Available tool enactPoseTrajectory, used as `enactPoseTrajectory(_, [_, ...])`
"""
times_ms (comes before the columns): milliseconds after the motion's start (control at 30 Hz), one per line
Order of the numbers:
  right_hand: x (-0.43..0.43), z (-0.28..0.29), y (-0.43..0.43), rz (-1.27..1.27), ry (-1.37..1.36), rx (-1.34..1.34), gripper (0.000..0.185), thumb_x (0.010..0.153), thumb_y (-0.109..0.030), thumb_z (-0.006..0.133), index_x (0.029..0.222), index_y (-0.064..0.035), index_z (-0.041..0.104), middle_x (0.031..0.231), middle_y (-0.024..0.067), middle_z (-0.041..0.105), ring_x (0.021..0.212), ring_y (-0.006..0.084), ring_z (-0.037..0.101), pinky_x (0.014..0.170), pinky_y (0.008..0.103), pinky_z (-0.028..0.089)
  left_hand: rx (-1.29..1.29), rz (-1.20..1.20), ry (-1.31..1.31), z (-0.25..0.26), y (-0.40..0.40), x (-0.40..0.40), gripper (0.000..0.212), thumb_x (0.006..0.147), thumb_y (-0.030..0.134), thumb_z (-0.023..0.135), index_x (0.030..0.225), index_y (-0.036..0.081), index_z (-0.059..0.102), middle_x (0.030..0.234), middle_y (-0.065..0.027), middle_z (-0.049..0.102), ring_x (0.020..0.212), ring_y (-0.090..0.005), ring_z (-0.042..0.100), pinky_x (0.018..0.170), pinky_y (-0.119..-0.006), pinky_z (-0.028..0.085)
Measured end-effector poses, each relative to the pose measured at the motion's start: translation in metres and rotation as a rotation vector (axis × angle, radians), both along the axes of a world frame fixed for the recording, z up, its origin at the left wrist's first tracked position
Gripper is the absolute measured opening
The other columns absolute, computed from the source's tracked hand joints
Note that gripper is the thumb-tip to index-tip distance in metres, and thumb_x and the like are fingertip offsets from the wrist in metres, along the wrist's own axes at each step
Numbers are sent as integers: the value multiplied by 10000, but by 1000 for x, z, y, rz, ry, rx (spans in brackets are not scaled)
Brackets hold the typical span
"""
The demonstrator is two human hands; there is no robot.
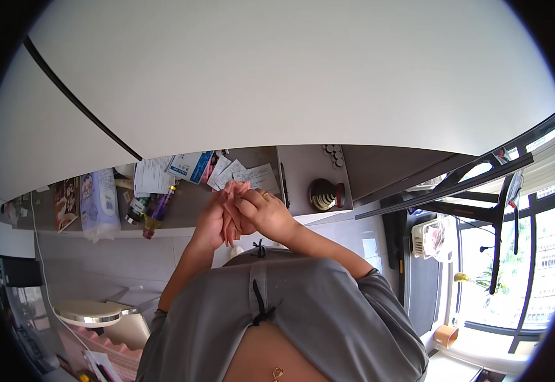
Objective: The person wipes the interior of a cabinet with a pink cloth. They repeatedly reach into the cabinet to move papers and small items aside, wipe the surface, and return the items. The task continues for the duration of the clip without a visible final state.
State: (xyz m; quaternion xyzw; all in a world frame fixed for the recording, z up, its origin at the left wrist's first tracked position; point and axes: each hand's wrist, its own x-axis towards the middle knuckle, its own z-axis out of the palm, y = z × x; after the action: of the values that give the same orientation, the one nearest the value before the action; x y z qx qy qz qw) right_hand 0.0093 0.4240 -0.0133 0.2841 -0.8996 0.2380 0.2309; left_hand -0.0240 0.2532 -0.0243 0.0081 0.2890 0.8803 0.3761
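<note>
A crumpled pink cloth [233, 210] is bunched up between both hands, in front of my body and close to the edge of a grey counter [189, 203]. My left hand [211, 222] grips its left side. On the other side my right hand [268, 215], with a ring on one finger, pinches the upper part of the cloth. Parts of the cloth are hidden behind the fingers. Just beyond the hands lie several paper slips [257, 177] bearing writing.
Left along the counter lie a purple bottle [159, 210], a tissue pack [98, 203], papers [152, 175] and an eye-patch packet [190, 166]. A dark rounded vessel [324, 195] stands right. White cabinet doors [296, 76] rise ahead. A treadmill [423, 272] stands by the window.
</note>
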Motion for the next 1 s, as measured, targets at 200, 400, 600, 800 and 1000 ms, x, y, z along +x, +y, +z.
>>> enactPoseTrajectory(200, [4, -19, -5, -152, -247, -158, 191, 786, -126, 642, 928, -55, 537, 806, 123, 612, 718, 337, 618, 644, 406, 516, -590, 232, 367, -16, 3, 6, 181, 979, 184, 454, 1071, 30, 479, 731, -63, 578, 430, -73, 470, 347, -250, 358])
enactPoseTrajectory(400, [-20, -11, 40, -323, -262, -319, 181, 826, -168, 653, 944, -64, 562, 760, 140, 617, 635, 306, 631, 557, 397, 505, -530, 291, 348, -7, -9, 8, 204, 991, 208, 407, 1073, 33, 475, 661, -71, 553, 279, -91, 340, 274, -262, 298])
enactPoseTrajectory(600, [-41, -39, 165, -731, -84, 117, 199, 848, -160, 573, 1027, -73, 576, 972, 153, 612, 872, 337, 608, 699, 423, 513, -227, 388, 60, -15, -29, -4, 323, 990, 244, 397, 1256, 65, 440, 1150, -89, 555, 1012, -175, 564, 827, -326, 486])
enactPoseTrajectory(800, [-63, -61, 178, -942, -409, 431, 188, 897, -144, 482, 1033, -54, 575, 1039, 153, 589, 944, 309, 607, 731, 373, 540, -189, 390, 84, -25, -38, -6, 343, 994, 228, 378, 1294, 67, 419, 1220, -90, 535, 1091, -184, 548, 900, -356, 470])
enactPoseTrajectory(1000, [-68, -67, 172, -984, -324, 479, 372, 861, -249, 566, 1165, -42, 516, 1103, 147, 596, 951, 316, 615, 805, 405, 521, -181, 470, 50, -20, -45, -2, 348, 997, 233, 358, 1297, 66, 416, 1211, -84, 539, 1069, -189, 556, 894, -359, 470])
